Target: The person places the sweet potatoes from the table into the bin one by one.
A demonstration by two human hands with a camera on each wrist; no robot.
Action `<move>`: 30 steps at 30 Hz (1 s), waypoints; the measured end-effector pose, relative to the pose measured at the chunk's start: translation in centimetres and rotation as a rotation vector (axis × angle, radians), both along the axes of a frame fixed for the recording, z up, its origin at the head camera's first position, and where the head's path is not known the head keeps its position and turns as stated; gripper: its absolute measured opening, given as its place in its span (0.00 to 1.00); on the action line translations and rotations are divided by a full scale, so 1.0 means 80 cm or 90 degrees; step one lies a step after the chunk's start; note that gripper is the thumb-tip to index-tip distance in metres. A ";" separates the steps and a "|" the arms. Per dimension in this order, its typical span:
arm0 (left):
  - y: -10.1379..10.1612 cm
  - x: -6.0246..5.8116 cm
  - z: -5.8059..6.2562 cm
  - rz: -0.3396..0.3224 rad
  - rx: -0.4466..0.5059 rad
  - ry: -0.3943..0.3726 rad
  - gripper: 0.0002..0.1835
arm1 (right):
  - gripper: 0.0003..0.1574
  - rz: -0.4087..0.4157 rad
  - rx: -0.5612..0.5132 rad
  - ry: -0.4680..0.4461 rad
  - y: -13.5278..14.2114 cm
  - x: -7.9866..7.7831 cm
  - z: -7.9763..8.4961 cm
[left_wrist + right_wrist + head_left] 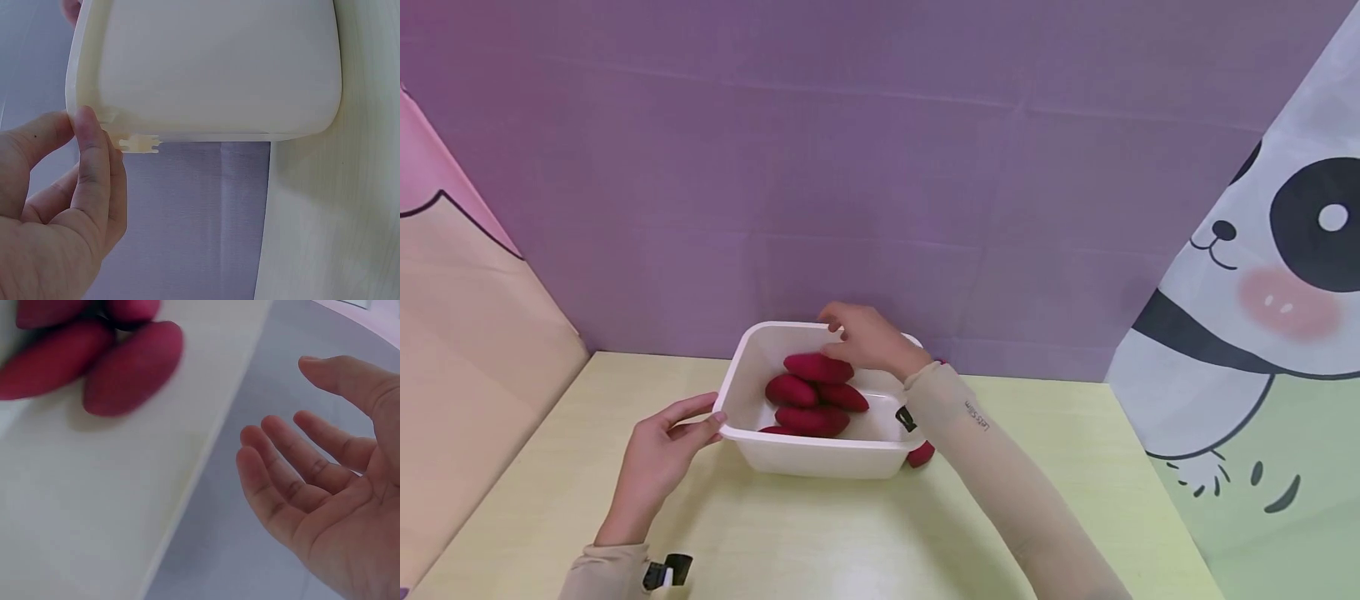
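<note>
A white plastic bin (pixel 820 461) stands on the table with several dark red sweet potatoes (pixel 811 421) heaped toward its left side. My left hand (pixel 658 450) pinches the bin's left rim between thumb and fingers, and the left wrist view shows this grip (pixel 69 187) close up. Over the bin's back rim hovers my right hand (pixel 874 337), its fingers loosely bent with nothing in them. In the right wrist view that hand (pixel 325 481) is apart from the sweet potatoes (pixel 134 372) and the bin wall.
Another red sweet potato (pixel 920 454) lies on the table outside the bin's right side, partly hidden by the right sleeve. A bit of red shows behind the right wrist. The pale wooden table (pixel 1045 467) meets a purple cloth backdrop (pixel 880 167), with printed panels either side.
</note>
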State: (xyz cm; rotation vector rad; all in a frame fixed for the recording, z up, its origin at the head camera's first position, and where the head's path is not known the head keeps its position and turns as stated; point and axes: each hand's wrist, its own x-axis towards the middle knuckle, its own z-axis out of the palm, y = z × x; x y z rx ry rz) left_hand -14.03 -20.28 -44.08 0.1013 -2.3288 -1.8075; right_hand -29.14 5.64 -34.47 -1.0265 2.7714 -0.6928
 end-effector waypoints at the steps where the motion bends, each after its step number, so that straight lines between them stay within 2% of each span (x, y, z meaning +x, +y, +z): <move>1: 0.000 0.000 0.000 0.000 -0.002 -0.001 0.25 | 0.27 -0.001 -0.011 0.003 0.005 0.002 0.004; 6: -0.003 0.000 -0.001 0.002 0.002 0.003 0.26 | 0.28 -0.010 -0.048 0.035 0.032 0.011 0.016; 12: -0.004 -0.001 -0.004 0.001 0.015 0.011 0.25 | 0.30 -0.034 -0.074 0.069 0.072 0.025 0.014; 17: -0.005 -0.002 -0.006 -0.003 0.024 0.014 0.25 | 0.28 -0.061 -0.087 0.090 0.106 0.040 0.005; 22: -0.007 -0.003 -0.006 -0.001 0.023 0.015 0.25 | 0.29 -0.115 -0.124 0.064 0.136 0.053 -0.007; 30: -0.012 -0.001 -0.005 0.004 0.015 0.011 0.25 | 0.28 -0.195 -0.169 0.058 0.169 0.058 -0.040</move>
